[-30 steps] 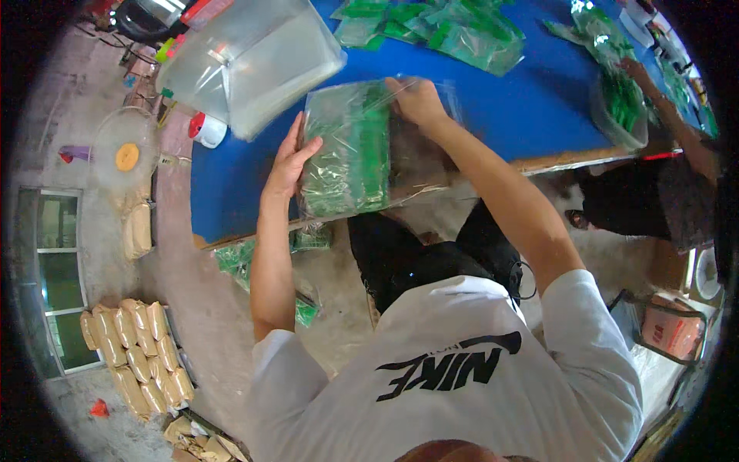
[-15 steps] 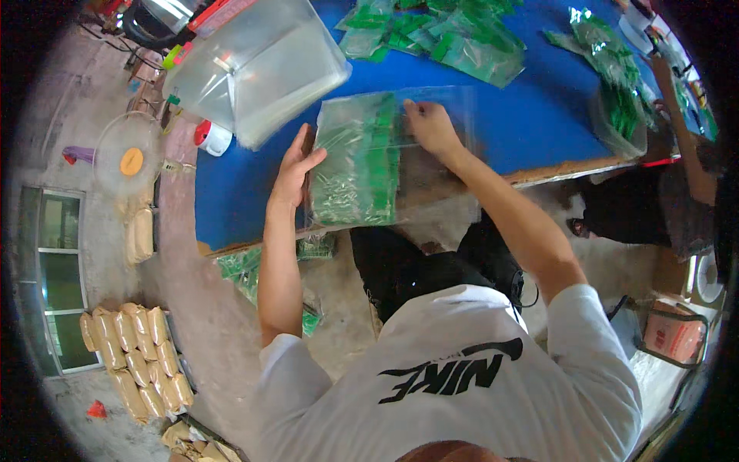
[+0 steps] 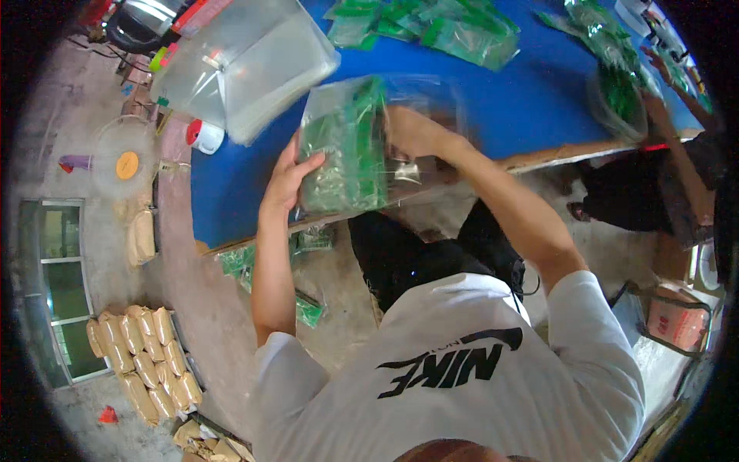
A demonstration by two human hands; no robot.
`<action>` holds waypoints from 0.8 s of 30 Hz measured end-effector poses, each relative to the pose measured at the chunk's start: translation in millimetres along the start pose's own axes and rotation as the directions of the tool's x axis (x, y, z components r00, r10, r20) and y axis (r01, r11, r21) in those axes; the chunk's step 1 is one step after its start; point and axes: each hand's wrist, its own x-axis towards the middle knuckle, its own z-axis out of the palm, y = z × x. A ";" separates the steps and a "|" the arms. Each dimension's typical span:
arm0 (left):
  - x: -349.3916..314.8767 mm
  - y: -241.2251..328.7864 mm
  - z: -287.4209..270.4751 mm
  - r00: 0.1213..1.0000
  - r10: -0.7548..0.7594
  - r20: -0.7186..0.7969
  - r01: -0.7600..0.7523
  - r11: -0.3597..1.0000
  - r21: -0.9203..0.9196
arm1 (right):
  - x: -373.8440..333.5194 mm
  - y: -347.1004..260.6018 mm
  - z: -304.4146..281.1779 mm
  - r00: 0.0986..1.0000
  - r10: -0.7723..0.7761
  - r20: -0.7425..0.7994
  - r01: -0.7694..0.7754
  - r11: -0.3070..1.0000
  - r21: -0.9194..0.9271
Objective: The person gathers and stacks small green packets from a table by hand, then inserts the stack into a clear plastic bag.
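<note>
A white jar [image 3: 206, 137] with a red lid stands on a blue table [image 3: 531, 115], beside a stack of clear bags [image 3: 281, 81]. The left hand [image 3: 285, 181] grasps the left side of a green bundle [image 3: 339, 154] in clear plastic at the table's near edge — thumb on top. The right hand [image 3: 417, 132] is curled at the bundle's right side — blurred, so its grip cannot be told. Beyond lie green packets [image 3: 466, 35]; far right, a tub [image 3: 633, 129] holds more.
</note>
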 end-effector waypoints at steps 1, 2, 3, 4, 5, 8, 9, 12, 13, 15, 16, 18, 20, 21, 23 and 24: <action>-0.8 -8.2 -8.1 1.000 0.012 -0.013 -0.012 1.000 0.004 | -7.9 -18.6 -23.9 0.957 0.259 0.128 -0.289 0.870 0.400; -1.0 -13.5 -6.2 0.999 0.027 -0.025 -0.027 1.000 0.000 | -16.6 -28.1 -42.4 0.836 0.431 0.341 -0.537 0.509 0.673; 1.3 -17.2 -6.0 0.998 0.041 -0.037 -0.041 0.999 -0.004 | -10.6 -17.2 -31.8 0.837 0.546 0.036 -0.435 0.624 0.650; 6.8 -13.4 2.9 0.999 0.035 -0.013 -0.035 0.999 -0.004 | -7.6 -10.9 -18.1 0.825 0.564 0.025 -0.442 0.617 0.652; 11.1 -3.5 10.1 1.000 0.005 0.023 -0.006 0.999 0.036 | 2.3 -12.0 -1.4 0.851 0.505 -0.146 -0.319 0.718 0.619; 18.3 7.9 -12.3 0.998 -0.036 0.042 0.032 0.994 0.101 | 7.5 -30.4 12.2 0.888 0.427 -0.172 -0.227 0.732 0.642; 19.8 11.7 -22.5 1.000 -0.003 0.020 -0.002 0.961 0.275 | -9.9 -32.0 1.0 0.899 0.436 0.049 -0.255 0.430 0.866; 35.1 42.8 9.5 0.986 0.153 -0.063 -0.069 0.726 0.684 | -67.1 -9.2 -43.9 0.826 0.435 0.358 -0.444 0.111 0.889; 34.0 47.5 30.9 0.961 0.276 -0.022 -0.138 0.547 0.826 | -87.8 -9.9 -53.3 0.832 0.451 0.323 -0.438 0.177 0.881; 24.1 25.0 59.7 0.924 0.364 0.122 -0.167 0.093 0.982 | -112.8 -33.5 -69.7 0.805 0.523 0.281 -0.493 0.324 0.808; 13.5 8.8 69.8 0.923 0.328 0.203 -0.158 -0.158 0.975 | -125.9 -38.2 -67.7 0.772 0.575 0.271 -0.527 0.340 0.779; 18.1 12.5 67.6 0.921 0.307 0.239 -0.211 -0.121 0.970 | -150.4 -22.7 -78.9 0.864 0.454 0.216 -0.460 0.539 0.706; 19.2 6.9 66.0 0.896 0.347 0.277 -0.266 -0.080 0.961 | -174.8 -14.9 -98.2 0.850 0.519 -0.089 -0.371 0.710 0.598; 20.2 3.8 66.8 0.888 0.365 0.281 -0.275 -0.070 0.959 | -187.3 -14.0 -107.6 0.808 0.470 -0.357 -0.286 0.841 0.459; 19.8 2.1 68.2 0.883 0.380 0.274 -0.276 -0.051 0.960 | -201.2 7.9 -151.4 0.565 0.295 -0.771 -0.415 0.909 0.043; 18.7 0.2 69.0 0.883 0.385 0.268 -0.275 -0.036 0.961 | -202.6 23.7 -176.0 0.453 0.130 -0.882 -0.504 0.853 -0.133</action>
